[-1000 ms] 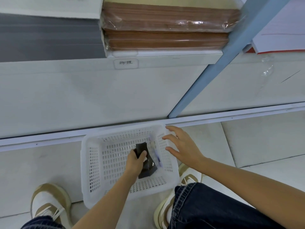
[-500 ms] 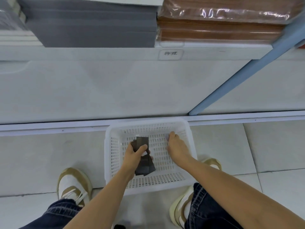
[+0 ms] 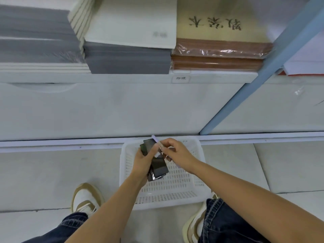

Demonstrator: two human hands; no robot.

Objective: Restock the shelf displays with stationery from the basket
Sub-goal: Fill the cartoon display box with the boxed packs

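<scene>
head | basket (image 3: 175, 202): white, on floor between shoes (image 3: 85, 199) | left hand (image 3: 143, 162): above basket, fingers curled round dark packs (image 3: 158, 168) | right hand (image 3: 177, 153): just beside left, above basket's far rim, fingertips pinching lilac pen (image 3: 155, 138), which overlaps packs' far end | shelf (image 3: 122, 78): beyond basket, bearing stacked notebooks (image 3: 128, 57)

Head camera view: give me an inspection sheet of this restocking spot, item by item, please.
Surface: pale tiled floor; white mesh basket stands on it by the shelf base.
Job's things: dark packets and a pale purple pen, both held above the basket.
Clutter: nothing seen.
Grippers: left hand grips the packets; right hand pinches the pen.
Cables: nothing seen.
Surroundings: shelf with grey paper stacks, white notebooks, wrapped brown notebooks; blue post; the person's shoes.
</scene>
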